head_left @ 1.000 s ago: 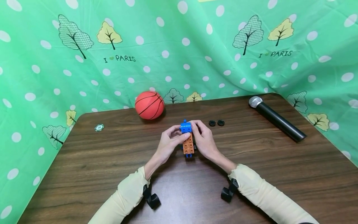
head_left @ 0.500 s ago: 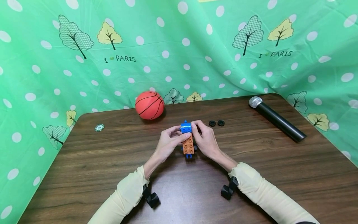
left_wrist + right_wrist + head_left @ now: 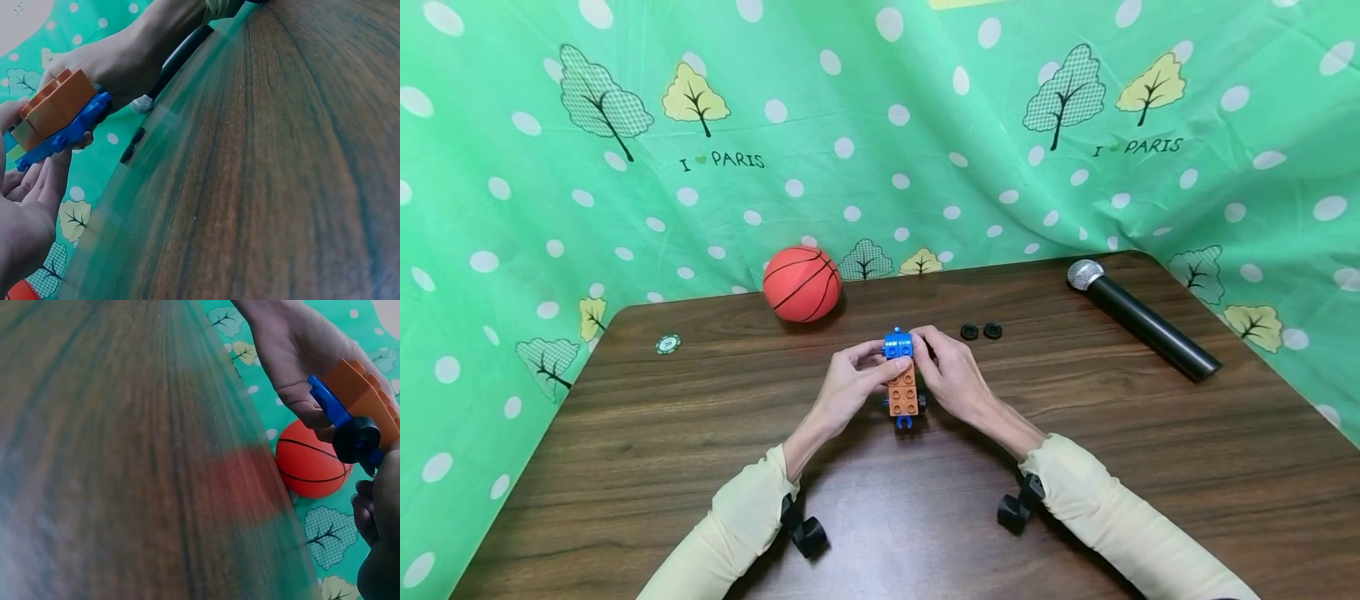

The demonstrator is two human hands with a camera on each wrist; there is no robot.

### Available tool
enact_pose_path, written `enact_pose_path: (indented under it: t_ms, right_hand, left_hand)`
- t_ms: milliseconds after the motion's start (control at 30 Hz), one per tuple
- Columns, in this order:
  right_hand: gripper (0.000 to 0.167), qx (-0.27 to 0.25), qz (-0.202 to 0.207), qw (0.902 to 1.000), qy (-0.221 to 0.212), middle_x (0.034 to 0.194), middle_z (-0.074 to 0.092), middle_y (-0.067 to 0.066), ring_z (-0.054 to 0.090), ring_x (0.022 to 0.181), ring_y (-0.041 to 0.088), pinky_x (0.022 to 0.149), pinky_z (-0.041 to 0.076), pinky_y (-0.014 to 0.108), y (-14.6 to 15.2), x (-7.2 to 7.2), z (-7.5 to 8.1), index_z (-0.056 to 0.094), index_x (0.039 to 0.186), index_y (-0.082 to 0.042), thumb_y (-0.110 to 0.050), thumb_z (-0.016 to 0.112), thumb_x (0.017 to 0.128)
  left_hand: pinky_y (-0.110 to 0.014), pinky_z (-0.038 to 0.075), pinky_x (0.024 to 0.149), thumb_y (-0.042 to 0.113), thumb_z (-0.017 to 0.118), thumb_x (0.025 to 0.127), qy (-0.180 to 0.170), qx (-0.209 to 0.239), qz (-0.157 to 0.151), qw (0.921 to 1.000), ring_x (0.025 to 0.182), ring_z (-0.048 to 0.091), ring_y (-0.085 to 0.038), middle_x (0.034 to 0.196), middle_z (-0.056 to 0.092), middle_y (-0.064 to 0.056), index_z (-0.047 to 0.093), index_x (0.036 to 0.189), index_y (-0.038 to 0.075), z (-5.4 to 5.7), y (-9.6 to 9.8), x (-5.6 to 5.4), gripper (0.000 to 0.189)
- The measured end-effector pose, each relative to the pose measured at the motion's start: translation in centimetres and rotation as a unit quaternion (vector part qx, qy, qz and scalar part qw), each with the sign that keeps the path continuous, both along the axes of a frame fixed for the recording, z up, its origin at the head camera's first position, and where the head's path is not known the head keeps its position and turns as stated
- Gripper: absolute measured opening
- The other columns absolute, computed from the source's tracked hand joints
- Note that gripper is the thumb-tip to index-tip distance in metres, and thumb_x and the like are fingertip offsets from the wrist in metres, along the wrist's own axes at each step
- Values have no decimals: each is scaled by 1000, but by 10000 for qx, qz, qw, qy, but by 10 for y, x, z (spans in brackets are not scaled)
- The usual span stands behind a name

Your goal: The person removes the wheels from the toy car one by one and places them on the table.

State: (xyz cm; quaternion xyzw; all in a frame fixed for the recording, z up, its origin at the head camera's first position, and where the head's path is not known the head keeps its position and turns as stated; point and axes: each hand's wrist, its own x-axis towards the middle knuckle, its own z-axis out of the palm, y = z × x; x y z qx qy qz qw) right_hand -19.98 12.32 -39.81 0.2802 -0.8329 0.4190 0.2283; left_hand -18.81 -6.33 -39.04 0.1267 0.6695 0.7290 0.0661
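Between the hands is a toy block car [image 3: 903,398], with orange studded bricks on a blue base and a blue brick at its far end. My left hand [image 3: 848,385] grips it from the left, thumb across the orange bricks and fingers beneath the blue base [image 3: 59,139]. On the right side, my right hand [image 3: 953,375] holds the far end near the blue brick [image 3: 898,345], its fingertips partly hidden. One black wheel [image 3: 357,440] sits on the side of the base in the right wrist view. Two loose black wheels, one left [image 3: 969,332] and one right [image 3: 992,331], lie beyond the right hand.
A small red basketball [image 3: 802,283] stands at the table's back edge. A black microphone [image 3: 1142,317] lies at the back right, and a poker chip [image 3: 667,343] at the far left. Behind the brown table [image 3: 700,467] hangs a green dotted curtain [image 3: 865,75].
The car's near end has shifted slightly toward me and left. My right hand and wrist have shifted a little; both hands keep their hold.
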Motion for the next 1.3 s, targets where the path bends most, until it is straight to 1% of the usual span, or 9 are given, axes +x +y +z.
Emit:
enact_pose_path:
  t_ms: [167, 367, 533, 633, 767, 900, 1000, 1133, 1300]
  right_hand:
    - [14, 49, 77, 9999, 136, 95, 68, 11, 64, 82, 21, 71, 55, 40, 1, 0, -1, 67, 110, 1, -3, 54, 106]
    - [17, 109, 205, 9982, 557, 105, 70, 18, 69, 96, 31, 82, 58, 45, 3, -1, -3, 68, 115, 6, 3, 57, 103]
    - [18, 277, 364, 9951, 872, 103, 71, 17, 68, 94, 29, 80, 58, 43, 7, -4, -2, 68, 116, 7, 4, 58, 101]
    - [20, 352, 473, 9932, 1001, 99, 70, 13, 65, 89, 25, 77, 56, 41, 10, -5, -2, 69, 117, 6, 5, 60, 100]
    - [19, 209, 493, 9953, 811, 98, 67, 7, 59, 84, 18, 72, 52, 34, 14, -6, -3, 70, 118, 1, 1, 61, 100]
    - [17, -65, 319, 9983, 492, 102, 65, 5, 58, 84, 14, 72, 51, 30, 15, -4, -3, 69, 117, -5, -4, 59, 104]
    - [18, -128, 244, 9991, 333, 103, 64, 6, 58, 85, 15, 72, 51, 32, 15, -3, -2, 69, 119, -5, -6, 59, 104]
    - [25, -72, 262, 9995, 190, 105, 63, 7, 59, 86, 15, 73, 53, 39, 17, -1, -2, 67, 127, -4, -7, 59, 103]
    - [33, 57, 317, 9990, 322, 99, 61, 5, 60, 86, 16, 75, 55, 39, 21, -1, -3, 65, 133, -1, -3, 61, 101]
  left_hand:
    - [-32, 61, 74, 11, 75, 92, -99, 66, 5, 9999, 81, 68, -13, 90, 69, -7, 63, 130, -10, -1, 0, -1, 45]
    - [-32, 60, 74, 9, 74, 93, -164, 163, -79, 9997, 82, 68, -13, 93, 70, -6, 63, 130, -10, 0, 0, 0, 44]
    - [-30, 60, 73, 9, 72, 93, -240, 265, -166, 9992, 82, 68, -12, 93, 70, -6, 61, 131, -12, 1, -1, 0, 44]
    - [-28, 59, 72, 7, 71, 93, -325, 364, -120, 9987, 82, 67, -11, 95, 69, -6, 60, 130, -13, 0, -3, 0, 44]
    - [-28, 59, 73, 6, 71, 93, -321, 363, -100, 9988, 82, 67, -11, 95, 69, -7, 60, 130, -13, -2, -5, -1, 43]
    - [-30, 59, 74, 8, 72, 93, -223, 302, -172, 9991, 82, 67, -11, 92, 68, -5, 61, 130, -11, -4, -5, -1, 43]
    - [-31, 59, 74, 9, 73, 93, -183, 353, -92, 9992, 80, 66, -10, 90, 66, -4, 62, 128, -10, -4, -5, -1, 42]
    - [-31, 59, 73, 9, 72, 93, -179, 399, 0, 9990, 79, 65, -10, 89, 65, -4, 63, 127, -9, -5, -5, -2, 40]
    - [-30, 59, 74, 9, 73, 93, -210, 372, 76, 9991, 80, 65, -11, 89, 63, -3, 62, 127, -9, -5, -7, -1, 40]
